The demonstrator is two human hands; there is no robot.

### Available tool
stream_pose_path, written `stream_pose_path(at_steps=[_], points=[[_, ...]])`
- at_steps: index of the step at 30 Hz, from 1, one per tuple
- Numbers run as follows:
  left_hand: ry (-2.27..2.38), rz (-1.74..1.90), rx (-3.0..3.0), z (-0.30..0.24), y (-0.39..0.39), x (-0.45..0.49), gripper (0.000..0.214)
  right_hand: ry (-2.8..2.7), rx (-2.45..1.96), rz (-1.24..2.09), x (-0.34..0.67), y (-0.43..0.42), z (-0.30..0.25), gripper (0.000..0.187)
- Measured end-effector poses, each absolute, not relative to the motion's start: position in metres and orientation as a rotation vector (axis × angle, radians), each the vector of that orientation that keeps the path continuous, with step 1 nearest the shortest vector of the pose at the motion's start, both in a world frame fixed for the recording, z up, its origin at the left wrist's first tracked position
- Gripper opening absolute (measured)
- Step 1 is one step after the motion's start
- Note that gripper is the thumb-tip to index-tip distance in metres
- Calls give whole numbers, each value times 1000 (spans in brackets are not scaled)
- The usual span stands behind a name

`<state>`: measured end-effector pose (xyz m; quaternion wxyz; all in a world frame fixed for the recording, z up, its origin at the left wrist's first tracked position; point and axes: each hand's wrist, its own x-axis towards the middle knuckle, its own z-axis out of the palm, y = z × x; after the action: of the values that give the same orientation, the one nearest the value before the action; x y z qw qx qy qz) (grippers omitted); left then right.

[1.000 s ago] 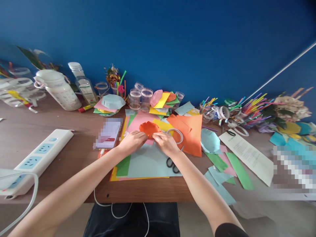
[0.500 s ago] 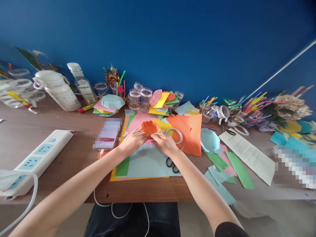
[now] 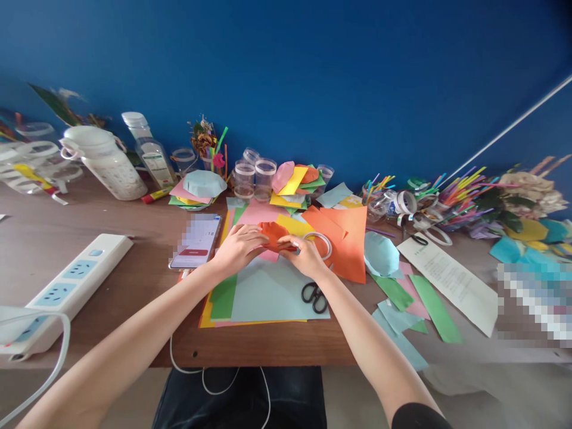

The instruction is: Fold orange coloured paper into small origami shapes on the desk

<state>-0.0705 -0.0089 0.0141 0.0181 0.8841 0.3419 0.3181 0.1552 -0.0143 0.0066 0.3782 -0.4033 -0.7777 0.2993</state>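
Observation:
Between my two hands is an orange folded-paper piece [image 3: 273,233], held a little above the stacked coloured sheets. My left hand [image 3: 243,243] grips its left side, fingers bent over the edge. My right hand [image 3: 302,255] pinches its right side with thumb and fingers. A white tape ring [image 3: 325,241] lies just right of the right hand. Black-handled scissors [image 3: 315,297] rest on the light blue sheet [image 3: 272,292] below that hand, their blades partly hidden by it.
A phone [image 3: 195,241] lies left of the sheets, and a power strip [image 3: 71,286] farther left. Orange sheets [image 3: 351,256], a pale blue paper shape [image 3: 381,254] and green strips [image 3: 433,308] spread right. Clear plastic cups [image 3: 265,179] stand along the blue wall [image 3: 286,77].
The orange paper has tipped from an open, cupped look to a flatter one. My right hand has turned and shifted slightly right, showing more of the scissors.

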Motion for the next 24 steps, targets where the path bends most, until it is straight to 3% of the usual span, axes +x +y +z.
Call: stream_pose_path(at_steps=[7,10,18,24], points=[[1113,1009,2725,13,-9,-66,22,-2126,-999,456,147,-21,12,29],[1137,979,2740,12,-10,-64,22,-2174,-983,356,141,-22,12,23],[1129,811,2778,14,-11,-67,21,-2089,-996,545,141,-21,7,20],[1117,821,2747,14,-11,-65,19,-2109,-1080,453,141,-20,1,22]])
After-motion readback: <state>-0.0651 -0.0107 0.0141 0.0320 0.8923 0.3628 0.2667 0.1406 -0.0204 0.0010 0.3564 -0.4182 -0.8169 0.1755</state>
